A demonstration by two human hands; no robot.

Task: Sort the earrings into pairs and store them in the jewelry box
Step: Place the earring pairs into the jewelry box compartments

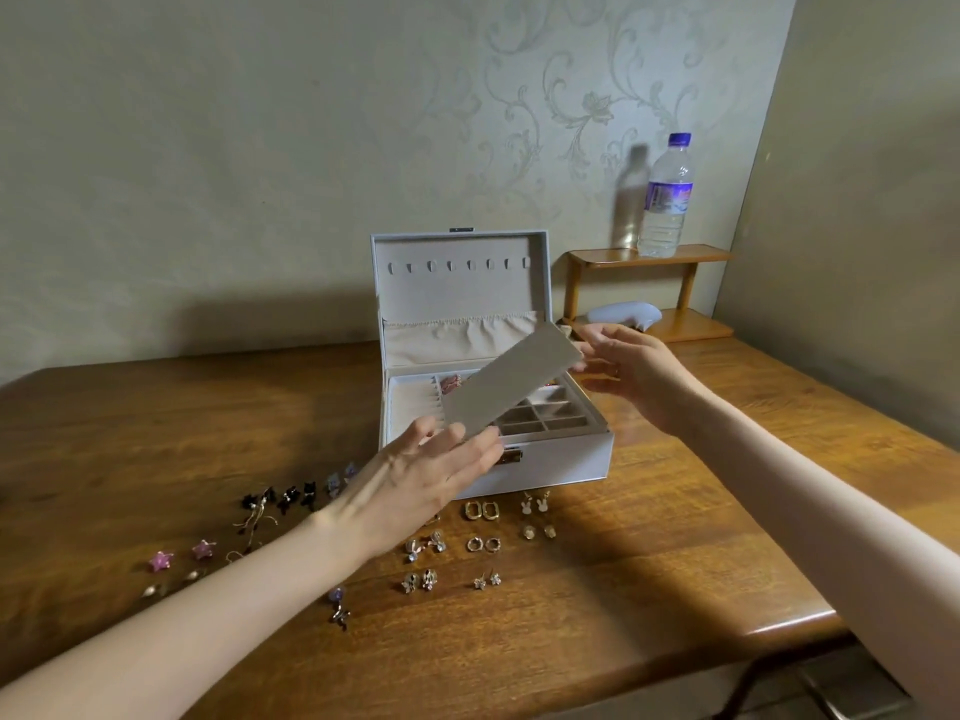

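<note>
Earrings [474, 510] lie in loose pairs on the wooden table [701, 511], spread from 6 to 8 o'clock of the open jewelry box [550, 462], none of them touched by either hand. The left hand [426, 480] hangs above the middle of the spread, with gold hoops at its 4 o'clock and pink stars [182, 556] at its 8 o'clock. Its fingertips pinch the near end of a flat grey panel [511, 387] tilted over the box's compartments. The right hand [631, 376], at 3 o'clock of the box, grips the panel's far end between thumb and curled fingers (some reddish pieces already sit in a back compartment). A water bottle [667, 197] stands at 1 o'clock.
</note>
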